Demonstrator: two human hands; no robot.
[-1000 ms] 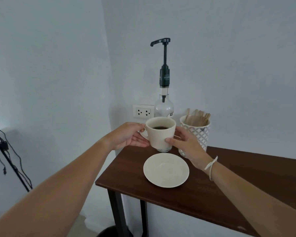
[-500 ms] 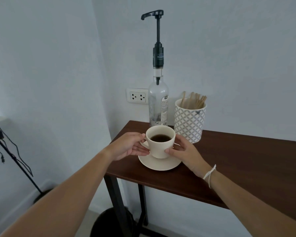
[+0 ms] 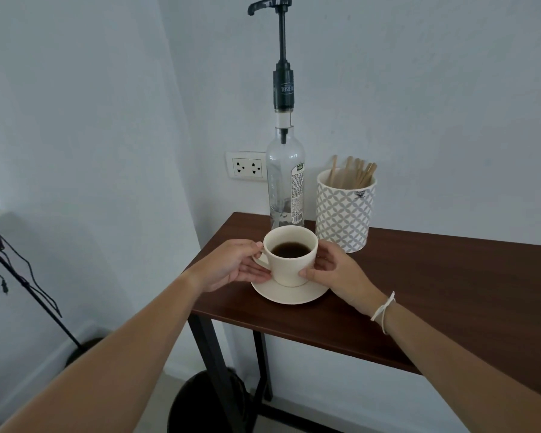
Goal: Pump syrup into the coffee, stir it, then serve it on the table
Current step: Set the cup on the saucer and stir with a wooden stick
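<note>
Pump collar (image 3: 283, 89): white lettering reads "TEISSEIRE", a smaller line above it too small to read. Bottle (image 3: 285, 182): white back label (image 3: 297, 193) with fine print and a barcode at the bottom, nothing legible. Patterned stirrer holder (image 3: 344, 210): small dark mark near the rim, unreadable.

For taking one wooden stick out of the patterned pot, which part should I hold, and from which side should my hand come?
Pinch the top end of one stick, coming from straight above. The sticks stand nearly upright in the pot, and only their upper ends show above its rim, fanned slightly apart. The pot's wall blocks any grip from the side. The right hand is nearer, but it is now on the cup.
</note>
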